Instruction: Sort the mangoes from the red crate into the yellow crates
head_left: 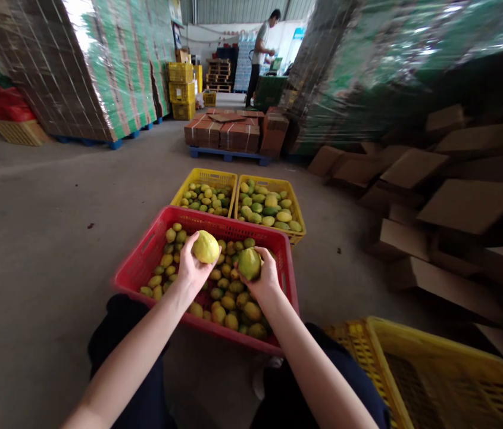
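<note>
While my left hand (191,267) clasps a yellow fruit (206,246) and my right hand (266,277) a greenish fruit (249,264), I should grip lightly.

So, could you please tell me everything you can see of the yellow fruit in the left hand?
The yellow fruit is roughly round, its skin mostly yellow with a greenish tinge and slightly uneven-looking. It appears whole; its underside is hidden. The left hand cradles it from below, with digits showing at both sides. It is held above the red crate, and nothing else visibly touches it.
</note>
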A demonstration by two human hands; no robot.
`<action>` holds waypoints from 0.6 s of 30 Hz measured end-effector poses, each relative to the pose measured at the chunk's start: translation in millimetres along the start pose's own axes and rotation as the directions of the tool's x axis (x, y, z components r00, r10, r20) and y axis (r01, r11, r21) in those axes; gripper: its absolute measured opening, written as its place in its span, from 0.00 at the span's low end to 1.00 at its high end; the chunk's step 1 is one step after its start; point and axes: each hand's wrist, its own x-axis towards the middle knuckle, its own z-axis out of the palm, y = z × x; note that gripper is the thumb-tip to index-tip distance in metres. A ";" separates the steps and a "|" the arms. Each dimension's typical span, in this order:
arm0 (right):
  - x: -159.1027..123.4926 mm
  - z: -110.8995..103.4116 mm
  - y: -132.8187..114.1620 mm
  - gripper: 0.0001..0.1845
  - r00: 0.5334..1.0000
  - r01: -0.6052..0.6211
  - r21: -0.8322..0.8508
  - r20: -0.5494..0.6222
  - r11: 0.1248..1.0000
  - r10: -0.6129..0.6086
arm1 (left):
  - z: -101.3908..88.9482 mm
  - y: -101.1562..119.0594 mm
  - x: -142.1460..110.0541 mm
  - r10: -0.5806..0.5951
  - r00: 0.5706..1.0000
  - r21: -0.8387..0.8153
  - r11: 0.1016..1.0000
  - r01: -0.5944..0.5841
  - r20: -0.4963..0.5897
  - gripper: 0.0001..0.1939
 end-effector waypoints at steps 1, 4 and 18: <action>-0.5 -0.1 -1.5 0.07 0.999 -0.025 0.009 -0.030 1.000 0.025 | -0.6 0.3 0.4 0.019 1.000 0.015 1.000 -0.019 -0.011 0.04; -3.3 1.8 -4.4 0.08 0.990 -0.122 0.016 -0.063 0.992 0.122 | -1.8 0.2 0.2 -0.020 1.000 0.053 0.998 0.020 -0.003 0.08; -15.3 13.7 -2.7 0.16 0.971 -0.237 -0.045 0.025 0.971 0.238 | -7.8 -7.0 9.0 -0.121 0.993 -0.007 0.993 0.121 0.004 0.15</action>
